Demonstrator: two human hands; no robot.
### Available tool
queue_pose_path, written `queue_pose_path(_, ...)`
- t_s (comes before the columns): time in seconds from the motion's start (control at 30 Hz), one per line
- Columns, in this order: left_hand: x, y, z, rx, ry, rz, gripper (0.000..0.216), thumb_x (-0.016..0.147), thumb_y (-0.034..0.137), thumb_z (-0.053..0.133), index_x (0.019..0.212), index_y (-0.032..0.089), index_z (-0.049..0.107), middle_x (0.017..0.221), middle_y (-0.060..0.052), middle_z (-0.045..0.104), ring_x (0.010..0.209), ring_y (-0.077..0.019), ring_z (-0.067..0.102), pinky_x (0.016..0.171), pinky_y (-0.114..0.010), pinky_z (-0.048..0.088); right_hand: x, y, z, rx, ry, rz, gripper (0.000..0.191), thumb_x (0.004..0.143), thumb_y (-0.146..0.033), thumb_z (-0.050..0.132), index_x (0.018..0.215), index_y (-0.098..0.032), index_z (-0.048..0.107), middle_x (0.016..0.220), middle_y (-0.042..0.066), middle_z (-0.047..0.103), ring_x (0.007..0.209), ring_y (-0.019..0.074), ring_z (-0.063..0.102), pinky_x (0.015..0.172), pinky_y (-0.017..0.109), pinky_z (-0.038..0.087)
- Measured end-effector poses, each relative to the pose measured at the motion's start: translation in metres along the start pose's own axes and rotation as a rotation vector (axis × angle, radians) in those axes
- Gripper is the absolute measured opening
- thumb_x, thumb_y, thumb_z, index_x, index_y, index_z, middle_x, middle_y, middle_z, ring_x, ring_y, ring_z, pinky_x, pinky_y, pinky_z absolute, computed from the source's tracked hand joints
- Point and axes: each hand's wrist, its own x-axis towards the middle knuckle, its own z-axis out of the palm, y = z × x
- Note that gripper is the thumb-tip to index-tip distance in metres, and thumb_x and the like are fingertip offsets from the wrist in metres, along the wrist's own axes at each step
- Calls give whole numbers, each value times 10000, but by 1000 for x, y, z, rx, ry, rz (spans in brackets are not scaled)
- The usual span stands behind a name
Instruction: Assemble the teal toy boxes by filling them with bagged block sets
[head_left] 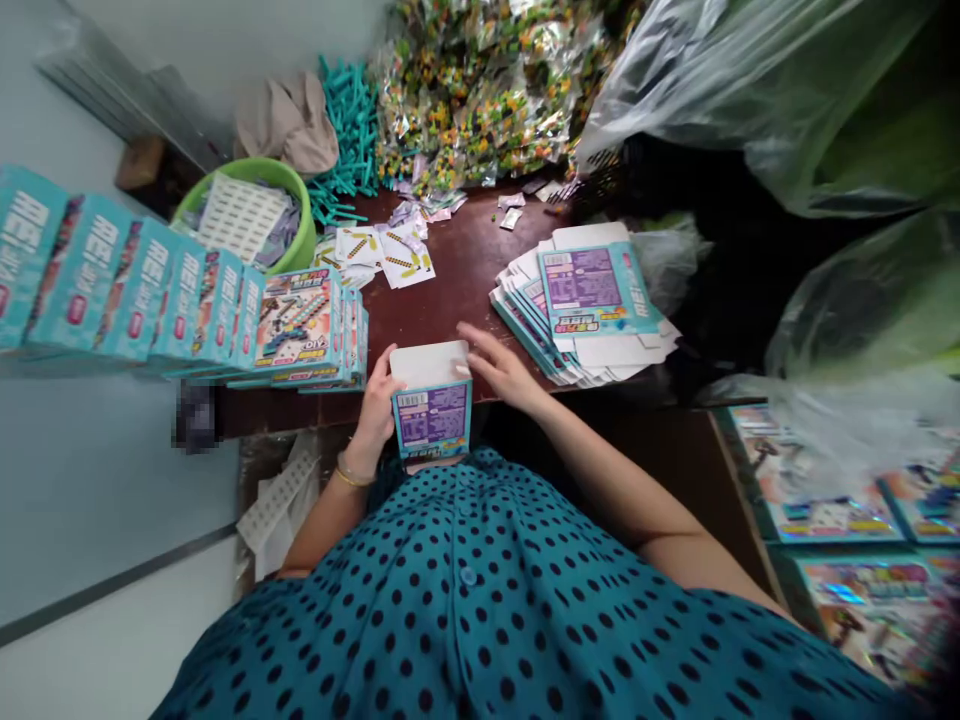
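A small teal and purple cardboard box (433, 415) is upright against my body, its white top flap (430, 361) raised. My left hand (379, 402) grips the box's left side, thumb at the front and fingers behind. At the upper right corner of the box is my right hand (504, 366), fingers stretched out and apart, close to the flap; whether a fingertip touches it I cannot tell. To the right lies a pile of flattened boxes (596, 290), the top one with its purple back panel up.
Finished-looking teal boxes (154, 285) stand in a row at left, beside stacked boxes (298, 318). Behind are a green basin (303, 240), teal sticks (349, 130), instruction sheets (405, 255) and bags of colourful pieces (487, 95). Plastic bags (720, 90) hang at right above a carton of boxes (817, 480).
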Motion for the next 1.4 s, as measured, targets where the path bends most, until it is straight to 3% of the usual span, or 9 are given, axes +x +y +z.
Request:
queue_pose_path(0.07, 9, 2, -6, 3, -75, -133, 533, 642, 157, 684, 1175, 152, 694, 924, -28, 779, 755, -178, 701, 730, -270, 540, 14, 1, -6, -91, -32, -3, 502, 959, -343, 568, 1442, -207, 592, 1308, 108, 691, 1153, 234, 652, 1053, 392, 499)
queue_pose_path(0.17, 17, 0, -12, 3, -83, -289, 333, 622, 211, 703, 941, 117, 717, 748, -22, 745, 637, -172, 655, 668, -289, 522, 29, 3, -4, -160, -239, -47, 477, 884, -237, 669, 1358, -187, 651, 1116, 58, 766, 974, 214, 717, 931, 340, 549)
queue_pose_path(0.47, 18, -7, -10, 11, -189, -167, 397, 753, 287, 658, 1095, 132, 787, 1121, -93, 793, 1001, -243, 720, 901, -330, 538, 13, -7, -6, -454, -330, -268, 392, 991, -269, 594, 1373, -244, 678, 1371, 74, 699, 1235, 265, 674, 1079, 425, 508)
queue_pose_path(0.67, 15, -14, -3, 44, -117, -120, 282, 778, 291, 681, 996, 156, 800, 1075, -65, 799, 1068, -264, 713, 965, -365, 535, 11, -23, 6, -20, -182, -44, 357, 1041, -375, 510, 1285, -259, 743, 1230, 29, 769, 1117, 235, 743, 983, 358, 578)
queue_pose_path(0.8, 11, -20, 4, 20, -112, -81, 363, 853, 336, 610, 1133, 169, 768, 1167, -75, 773, 1113, -249, 694, 1001, -362, 525, 13, -23, 14, 47, -150, 96, 288, 939, -320, 685, 1206, -277, 784, 1147, 15, 794, 1070, 259, 763, 957, 365, 597)
queue_pose_path(0.93, 1, -23, 6, -6, -92, 167, 385, 912, 442, 580, 1176, 210, 737, 1259, -84, 723, 1209, -270, 653, 1078, -411, 487, 11, -22, 16, -22, -144, 18, 280, 964, -284, 649, 1212, -284, 781, 1199, 28, 780, 1134, 254, 740, 1018, 383, 574)
queue_pose_path(1.1, -3, -23, -16, 474, -112, 574, 273, 952, 459, 639, 975, 215, 761, 1201, -82, 721, 1186, -257, 651, 1087, -446, 481, 0, -12, 7, 12, -274, -99, 328, 1006, -317, 588, 1293, -265, 739, 1327, 55, 726, 1252, 243, 681, 1119, 404, 517)
queue_pose_path(1.3, -3, -34, -40, 694, -47, 731, 285, 1037, 373, 527, 1161, 211, 725, 1225, -104, 720, 1164, -223, 667, 1040, -413, 513, -37, 19, 20, 43, 50, -33, 342, 1020, -380, 571, 1299, -256, 726, 1342, 70, 713, 1284, 231, 658, 1155, 430, 498)
queue_pose_path(1.4, -4, -46, -37, 701, 27, 725, 325, 1062, 394, 449, 1058, 197, 707, 1166, -101, 714, 1120, -217, 670, 1011, -409, 522, -49, 28, 37, 20, 51, -60, 331, 1028, -386, 545, 1245, -250, 754, 1353, 83, 704, 1256, 222, 673, 1138, 422, 511)
